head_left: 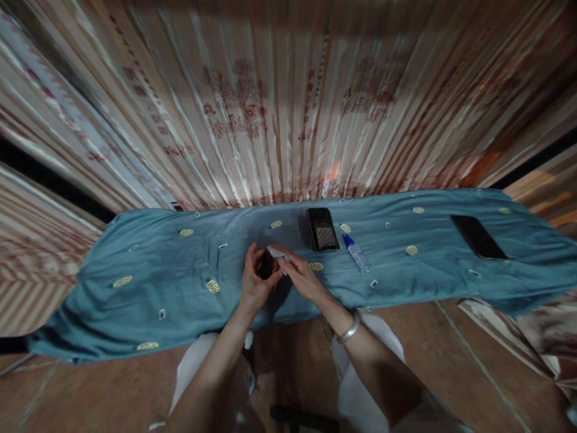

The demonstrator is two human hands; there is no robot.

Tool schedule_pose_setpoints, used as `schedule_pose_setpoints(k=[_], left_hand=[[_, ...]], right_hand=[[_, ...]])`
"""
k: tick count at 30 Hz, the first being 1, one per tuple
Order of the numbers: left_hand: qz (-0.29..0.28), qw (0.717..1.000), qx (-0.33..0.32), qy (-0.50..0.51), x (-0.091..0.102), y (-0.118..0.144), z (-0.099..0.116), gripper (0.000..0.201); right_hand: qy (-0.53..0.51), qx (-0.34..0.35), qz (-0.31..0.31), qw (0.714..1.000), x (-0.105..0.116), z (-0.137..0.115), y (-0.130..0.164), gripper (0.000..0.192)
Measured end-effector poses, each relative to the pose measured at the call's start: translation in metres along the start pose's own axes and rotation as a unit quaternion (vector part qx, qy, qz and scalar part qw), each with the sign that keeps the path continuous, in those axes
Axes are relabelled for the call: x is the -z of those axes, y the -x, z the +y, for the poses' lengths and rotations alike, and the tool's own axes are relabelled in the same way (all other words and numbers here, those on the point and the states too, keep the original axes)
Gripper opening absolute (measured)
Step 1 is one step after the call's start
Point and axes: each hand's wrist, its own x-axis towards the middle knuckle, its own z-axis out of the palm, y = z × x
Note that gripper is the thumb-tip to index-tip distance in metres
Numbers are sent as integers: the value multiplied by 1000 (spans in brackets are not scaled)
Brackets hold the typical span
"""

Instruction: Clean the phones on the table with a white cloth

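Head view, blue cloth over table, patterned curtain behind

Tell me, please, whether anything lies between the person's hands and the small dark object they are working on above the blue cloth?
Nothing visible does. The left hand and the right hand both already grip the small dark object directly. The phone and the small bottle lie apart on the blue cloth, beyond and to the right.
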Motion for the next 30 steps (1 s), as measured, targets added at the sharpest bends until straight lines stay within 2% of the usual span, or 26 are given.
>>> schedule_pose_setpoints(k=[7, 13, 17, 27, 30], left_hand=[[-42, 999, -7, 0, -4, 10, 7, 95], [-84, 995, -4, -58, -9, 19, 8, 102], [-96, 992, -8, -84, -7, 17, 5, 103], [-13, 999, -6, -51, 7, 1, -10, 93], [-12, 998, -12, -65, 8, 1, -9, 94]], right_hand=[[-71, -25, 2, 997, 8, 2, -6, 37], [-198, -102, 25, 974, 10, 3, -8, 29], [-189, -93, 36, 977, 8, 2, -6, 27], [-147, -58, -11, 987, 0, -1, -3, 28], [-152, -55, -20, 987, 1, -3, -2, 28]])
